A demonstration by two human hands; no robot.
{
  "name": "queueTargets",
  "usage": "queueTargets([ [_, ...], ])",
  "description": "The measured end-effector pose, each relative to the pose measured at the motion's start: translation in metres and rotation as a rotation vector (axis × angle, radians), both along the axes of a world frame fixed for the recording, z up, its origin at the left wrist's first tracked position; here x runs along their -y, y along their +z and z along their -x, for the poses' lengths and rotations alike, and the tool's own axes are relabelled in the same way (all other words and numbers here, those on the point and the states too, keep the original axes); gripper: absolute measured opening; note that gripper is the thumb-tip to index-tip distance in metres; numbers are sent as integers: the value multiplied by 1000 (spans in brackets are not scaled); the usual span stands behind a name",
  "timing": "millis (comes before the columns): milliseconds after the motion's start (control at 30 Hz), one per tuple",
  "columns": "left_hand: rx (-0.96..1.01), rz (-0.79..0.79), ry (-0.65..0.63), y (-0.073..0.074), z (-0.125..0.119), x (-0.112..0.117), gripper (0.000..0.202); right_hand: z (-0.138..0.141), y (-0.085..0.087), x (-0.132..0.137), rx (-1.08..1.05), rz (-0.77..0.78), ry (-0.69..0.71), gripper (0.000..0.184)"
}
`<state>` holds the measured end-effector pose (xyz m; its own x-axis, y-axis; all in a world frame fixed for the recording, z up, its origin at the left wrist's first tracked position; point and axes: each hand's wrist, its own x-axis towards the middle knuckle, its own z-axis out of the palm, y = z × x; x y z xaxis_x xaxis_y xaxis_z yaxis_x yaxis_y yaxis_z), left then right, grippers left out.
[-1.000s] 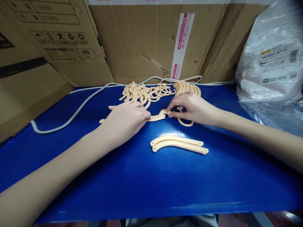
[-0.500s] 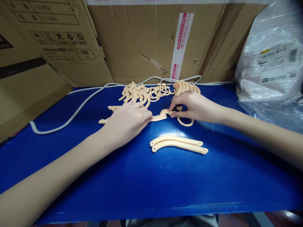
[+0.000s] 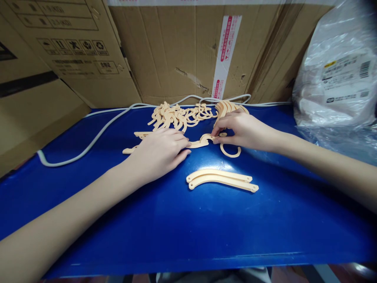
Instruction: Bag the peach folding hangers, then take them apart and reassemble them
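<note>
In the middle of the table lies a beige plastic hanger piece [image 3: 198,144] with a curved hook [image 3: 205,137] at its right end. My right hand [image 3: 235,127] pinches the tip of this hook between thumb and fingers. Over the left part of the piece rests my left hand [image 3: 165,151], its thumb apart from the fingers; its palm hides what lies under it. Ends of other beige hanger arms [image 3: 129,150] stick out to its left. A loose hanger hook [image 3: 231,154] lies just below my right hand, partly covered by it.
Two curved hanger arms [image 3: 222,180] lie side by side nearer to me. Behind my hands are a heap of hooks [image 3: 171,116] and a stack of arms [image 3: 226,107]. A white cable [image 3: 97,145] runs along the back; cardboard boxes [image 3: 176,51] and a plastic-wrapped bundle [image 3: 338,78] stand behind.
My left thumb has come away from the hanger piece and spread from the fingers. My right hand has shifted slightly right and still pinches the hook; more of the hook's curve shows.
</note>
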<state>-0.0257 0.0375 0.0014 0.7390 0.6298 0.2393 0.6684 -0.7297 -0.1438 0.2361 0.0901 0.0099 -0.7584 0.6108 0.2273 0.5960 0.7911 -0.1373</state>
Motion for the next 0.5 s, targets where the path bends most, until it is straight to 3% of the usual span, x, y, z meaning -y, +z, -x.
queueTargets([
  [300,-9,52,63,0,-2,0,37,-1,-2,1,21,-68,-12,22],
  [500,118,-16,10,7,-3,6,32,-8,7,-5,43,-124,7,24],
])
